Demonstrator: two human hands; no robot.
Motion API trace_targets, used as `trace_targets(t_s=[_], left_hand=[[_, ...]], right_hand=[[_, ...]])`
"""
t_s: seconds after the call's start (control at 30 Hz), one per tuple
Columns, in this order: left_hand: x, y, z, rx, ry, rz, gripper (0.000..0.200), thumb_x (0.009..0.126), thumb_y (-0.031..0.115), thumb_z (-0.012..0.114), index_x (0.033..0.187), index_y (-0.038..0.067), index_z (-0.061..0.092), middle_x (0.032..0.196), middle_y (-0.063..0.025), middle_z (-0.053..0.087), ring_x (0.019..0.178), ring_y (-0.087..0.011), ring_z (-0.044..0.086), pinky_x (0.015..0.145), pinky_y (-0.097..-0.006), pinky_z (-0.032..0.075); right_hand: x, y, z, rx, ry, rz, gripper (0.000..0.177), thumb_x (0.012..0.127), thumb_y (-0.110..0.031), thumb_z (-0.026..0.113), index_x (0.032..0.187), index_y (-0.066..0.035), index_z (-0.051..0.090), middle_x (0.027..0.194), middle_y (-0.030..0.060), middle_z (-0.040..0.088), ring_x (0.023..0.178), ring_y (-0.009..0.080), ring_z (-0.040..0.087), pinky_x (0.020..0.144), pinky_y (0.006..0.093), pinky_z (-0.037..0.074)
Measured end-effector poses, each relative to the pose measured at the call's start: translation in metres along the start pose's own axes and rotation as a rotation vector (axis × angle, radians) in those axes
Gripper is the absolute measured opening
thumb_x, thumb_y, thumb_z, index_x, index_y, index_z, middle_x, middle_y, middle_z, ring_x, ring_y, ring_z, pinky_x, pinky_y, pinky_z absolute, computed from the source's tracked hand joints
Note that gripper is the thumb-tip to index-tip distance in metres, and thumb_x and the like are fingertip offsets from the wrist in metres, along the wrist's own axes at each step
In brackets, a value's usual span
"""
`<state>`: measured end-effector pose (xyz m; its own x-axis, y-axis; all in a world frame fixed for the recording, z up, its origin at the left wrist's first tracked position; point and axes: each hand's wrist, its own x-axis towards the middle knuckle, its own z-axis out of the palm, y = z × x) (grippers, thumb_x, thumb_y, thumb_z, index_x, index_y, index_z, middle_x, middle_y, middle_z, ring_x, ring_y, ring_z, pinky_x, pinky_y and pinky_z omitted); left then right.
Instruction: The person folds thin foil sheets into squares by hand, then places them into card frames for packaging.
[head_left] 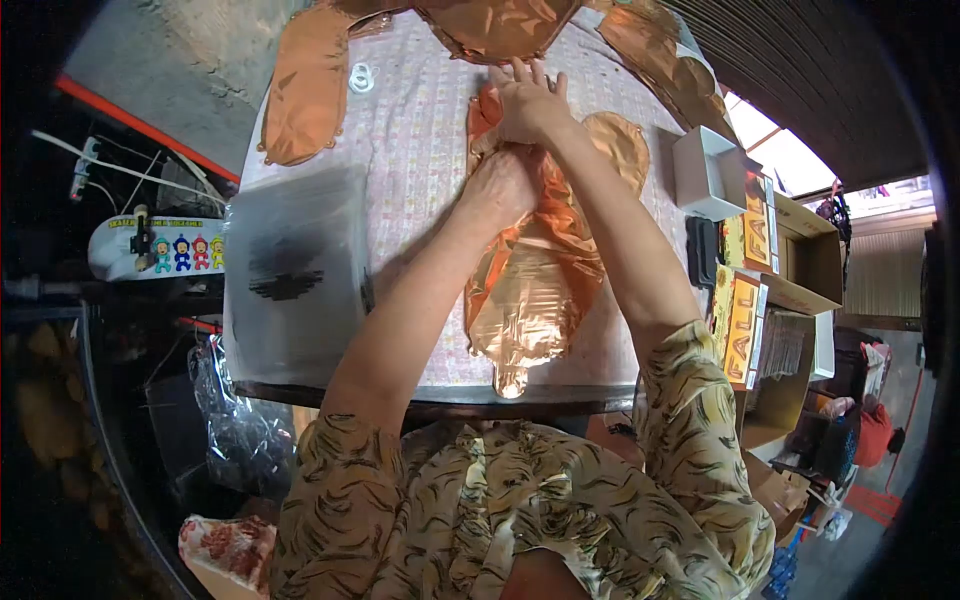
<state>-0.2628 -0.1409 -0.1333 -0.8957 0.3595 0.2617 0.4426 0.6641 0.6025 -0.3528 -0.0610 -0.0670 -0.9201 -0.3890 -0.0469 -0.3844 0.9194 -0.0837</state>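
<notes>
A crinkled copper-coloured foil balloon (535,300), flat and partly folded, lies in front of me on the table. My right hand (530,105) rests on its far end, fingers stretched out and apart. Nearer to me, my left hand (503,187) presses on the balloon's folded middle; its fingers are hidden beneath my right wrist and the foil. A rounded copper foil part (618,145) sticks out beside my right forearm. More flat copper foil balloons lie around: one at the left (300,95), one at the far edge (505,28), and one at the right (655,50).
On the checked tablecloth (410,130) are small white rings (361,78) and a stack of clear plastic bags (295,270). An open white box (708,172) and cartons lettered FALL (742,330) stand along the right edge. A white skateboard (165,247) is off to the left.
</notes>
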Motion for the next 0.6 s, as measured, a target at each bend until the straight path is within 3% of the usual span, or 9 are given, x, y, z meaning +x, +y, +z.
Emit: trace_targets(t_s=[0.03,0.07,0.2,0.27,0.3,0.37,0.4,0.53,0.6], left_hand=[[0.000,-0.002,0.003,0.037,0.173,0.159,0.052,0.090,0.003,0.051,0.142,-0.003,0.052,0.140,-0.0331,0.053,0.128,-0.0472,0.054,0.110,-0.0524,0.044],[0.000,-0.002,0.008,0.027,0.221,0.125,0.053,0.090,0.003,0.050,0.143,-0.002,0.050,0.144,-0.0321,0.049,0.132,-0.0461,0.050,0.112,-0.0506,0.042],[-0.007,0.007,-0.002,0.089,0.201,0.141,0.051,0.092,0.004,0.049,0.142,-0.003,0.050,0.148,-0.0295,0.046,0.136,-0.0446,0.047,0.114,-0.0488,0.040],[-0.010,0.016,-0.011,0.104,0.141,0.031,0.046,0.093,0.006,0.050,0.139,-0.002,0.053,0.146,-0.0257,0.049,0.136,-0.0419,0.047,0.118,-0.0522,0.034],[-0.008,0.021,-0.017,0.094,0.132,0.042,0.046,0.093,0.006,0.050,0.139,-0.002,0.053,0.146,-0.0257,0.049,0.136,-0.0419,0.047,0.118,-0.0522,0.034],[-0.003,0.022,-0.023,0.221,-0.072,-0.013,0.041,0.096,0.015,0.051,0.134,-0.001,0.055,0.142,-0.0257,0.052,0.137,-0.0382,0.048,0.121,-0.0546,0.024],[-0.005,0.016,-0.015,0.228,0.046,0.045,0.034,0.097,0.013,0.052,0.129,0.001,0.057,0.136,-0.0212,0.055,0.132,-0.0357,0.052,0.118,-0.0550,0.027],[-0.005,0.007,-0.004,0.153,0.181,0.136,0.035,0.099,0.017,0.053,0.132,0.007,0.059,0.132,-0.0153,0.056,0.130,-0.0347,0.054,0.120,-0.0595,0.025],[-0.006,0.009,-0.005,0.155,0.166,0.145,0.035,0.098,0.018,0.054,0.131,0.008,0.059,0.133,-0.0147,0.056,0.129,-0.0343,0.055,0.119,-0.0595,0.026]], right_hand=[[0.001,-0.009,-0.006,-0.023,-0.059,0.045,0.123,0.064,-0.060,0.089,0.162,-0.015,0.029,0.170,0.0177,0.022,0.157,0.0422,0.016,0.122,0.0693,0.013],[-0.003,-0.014,-0.012,0.024,-0.054,0.068,0.123,0.063,-0.053,0.091,0.161,-0.014,0.029,0.170,0.0179,0.023,0.157,0.0430,0.016,0.121,0.0703,0.013],[0.010,-0.011,-0.009,0.014,-0.116,0.122,0.123,0.065,-0.052,0.091,0.162,-0.013,0.026,0.171,0.0166,0.020,0.158,0.0416,0.014,0.121,0.0714,0.011],[0.008,0.007,0.001,0.033,0.135,0.093,0.112,0.071,-0.052,0.088,0.160,-0.010,0.034,0.165,0.0214,0.033,0.155,0.0381,0.027,0.123,0.0631,0.021],[0.005,0.023,0.003,0.030,0.133,0.110,0.112,0.071,-0.052,0.088,0.160,-0.010,0.034,0.165,0.0214,0.033,0.155,0.0381,0.027,0.123,0.0631,0.021],[-0.010,0.063,0.006,0.686,0.301,0.027,0.084,0.081,-0.048,0.082,0.149,-0.008,0.052,0.147,0.0259,0.055,0.139,0.0374,0.051,0.116,0.0508,0.040],[-0.026,0.075,0.012,0.494,0.651,-0.078,0.056,0.090,-0.037,0.074,0.134,-0.003,0.064,0.127,0.0245,0.068,0.119,0.0398,0.066,0.101,0.0452,0.052],[-0.131,0.078,-0.009,0.555,0.415,0.070,0.046,0.091,-0.016,0.071,0.135,-0.004,0.065,0.137,0.0194,0.065,0.128,0.0347,0.062,0.108,0.0380,0.048],[-0.181,0.050,-0.012,0.378,0.075,-0.025,0.037,0.093,-0.008,0.067,0.129,-0.003,0.069,0.123,0.0174,0.073,0.120,0.0335,0.068,0.105,0.0403,0.051]])
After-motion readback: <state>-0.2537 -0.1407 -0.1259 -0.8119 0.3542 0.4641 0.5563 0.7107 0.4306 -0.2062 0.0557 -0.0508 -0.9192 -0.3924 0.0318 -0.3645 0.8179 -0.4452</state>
